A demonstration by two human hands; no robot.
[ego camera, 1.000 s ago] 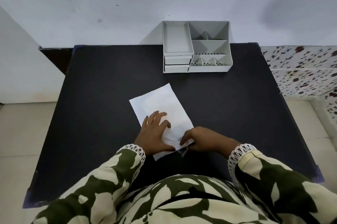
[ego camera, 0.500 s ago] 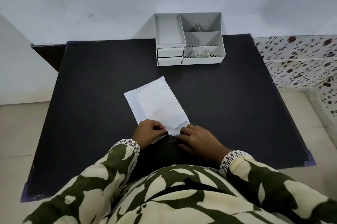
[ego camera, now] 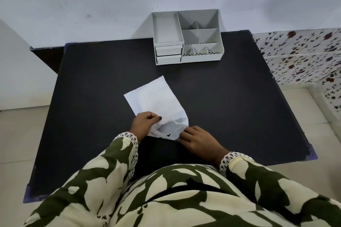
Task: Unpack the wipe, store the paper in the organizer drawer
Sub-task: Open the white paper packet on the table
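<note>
**Pinching the near end of a white packet on a dark bench**

Lying flat and slantwise in the middle of the matte black bench (ego camera: 239,106), the white wipe packet (ego camera: 153,97) is a thin, smooth rectangle whose far corner points toward the organizer (ego camera: 187,37). Its near end is crumpled and lifted, puffed open into a grey-shadowed hollow between the two hands. The left hand (ego camera: 144,125) has its grip narrow, curled fingers pinching the left side of that crumpled end; a dark-painted nail shows at the fold. The right hand (ego camera: 198,141) rests knuckles-up at the packet's near right corner, fingertips closed on the edge there, though how much material it holds is hidden beneath the fingers. Whether a wipe sits inside the opening cannot be made out: only pale creases and a small dark speck show.

The organizer is a boxy pale grey piece with hard flat walls, standing at the far edge of the bench against a plain wall. It has a long tray on the left, angular compartments on the right with dotted floors, and two small drawers (ego camera: 168,55) stacked at its front left, both pushed in.

Both sleeves (ego camera: 103,175) are a soft cream-and-olive leaf print with looped lace cuffs; the garment fills the lower frame and hides the near bench edge
</note>
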